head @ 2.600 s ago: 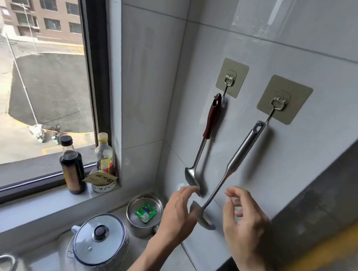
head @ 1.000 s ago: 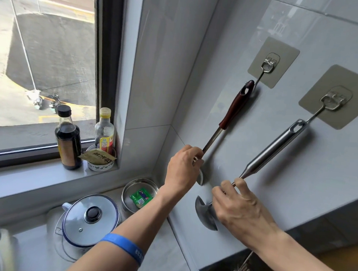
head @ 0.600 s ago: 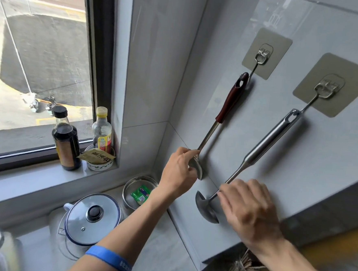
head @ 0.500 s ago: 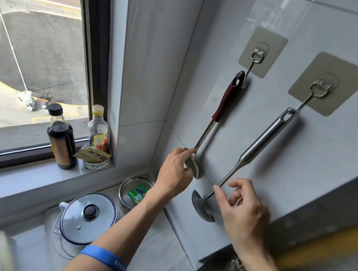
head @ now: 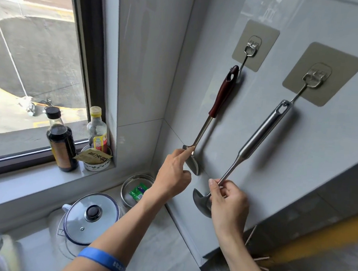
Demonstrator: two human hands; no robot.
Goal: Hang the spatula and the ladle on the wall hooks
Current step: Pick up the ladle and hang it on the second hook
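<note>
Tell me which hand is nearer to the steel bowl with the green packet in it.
Left. The left hand hangs just above and right of the steel bowl, touching the spatula; the right hand is farther right, pinching the ladle.

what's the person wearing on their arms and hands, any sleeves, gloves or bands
Both forearms are bare: no sleeves and no gloves show. The left hand has a blue wristband on its forearm, with small pale lettering too small to read. The right hand and its forearm carry nothing, and no rings show on either hand.
</note>
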